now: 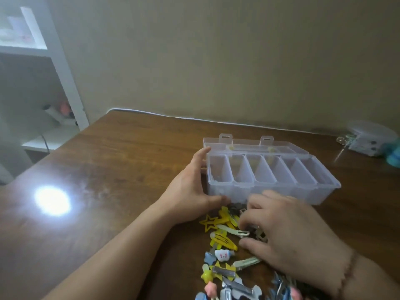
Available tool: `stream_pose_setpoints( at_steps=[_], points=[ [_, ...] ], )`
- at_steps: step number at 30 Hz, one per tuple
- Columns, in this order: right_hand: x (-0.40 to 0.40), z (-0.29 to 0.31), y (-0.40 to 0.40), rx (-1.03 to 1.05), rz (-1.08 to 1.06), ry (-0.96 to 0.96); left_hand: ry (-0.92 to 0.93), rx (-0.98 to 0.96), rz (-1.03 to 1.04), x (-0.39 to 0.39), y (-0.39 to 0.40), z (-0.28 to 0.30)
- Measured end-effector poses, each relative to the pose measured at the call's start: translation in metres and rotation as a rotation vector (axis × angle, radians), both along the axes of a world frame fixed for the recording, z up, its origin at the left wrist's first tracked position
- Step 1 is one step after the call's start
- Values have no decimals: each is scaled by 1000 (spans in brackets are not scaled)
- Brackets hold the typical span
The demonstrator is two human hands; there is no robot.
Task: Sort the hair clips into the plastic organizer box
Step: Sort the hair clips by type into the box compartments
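A clear plastic organizer box with several empty compartments stands open on the brown table, its lid folded back. My left hand grips the box's left end, thumb along the front bottom corner and fingers at the back. A pile of hair clips lies in front of the box: a yellow star clip, a yellow snap clip, a white cloud clip and blue ones at the bottom edge. My right hand is curled over the pile, fingertips and thumb pinching a dark metal clip.
A white shelf unit stands left of the table. At the table's back right sit a white plastic object and something teal. A bright light reflection shows on the tabletop. The wall runs close behind the box.
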State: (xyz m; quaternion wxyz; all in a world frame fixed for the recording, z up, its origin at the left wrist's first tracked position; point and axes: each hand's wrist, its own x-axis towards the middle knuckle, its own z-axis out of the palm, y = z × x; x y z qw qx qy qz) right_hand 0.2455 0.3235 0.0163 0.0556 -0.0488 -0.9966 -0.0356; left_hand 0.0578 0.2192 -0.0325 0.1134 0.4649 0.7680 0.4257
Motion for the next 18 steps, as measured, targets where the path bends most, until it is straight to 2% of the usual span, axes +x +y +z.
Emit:
stream_pose_setpoints(
  at_steps=[4,6,10,13,14,16,18],
  points=[
    [-1,2,0,9,-11,36,-10,0,-2,-2,1,-1],
    [-1,2,2,-56,-13,54,-12,2,-7,-3,1,-3],
    [9,14,12,-478,-72,140,-26,12,-17,-4,0,-1],
    [12,29,17,-818,-143,306,-36,25,-29,-4,-1,0],
    [8,33,16,-849,-179,367,-38,28,-35,-5,-1,0],
    [-7,36,15,-711,-199,444,-42,31,-46,-5,-1,-1],
    [-27,34,12,-513,-195,404,-45,39,-45,-5,0,-2]
  ],
)
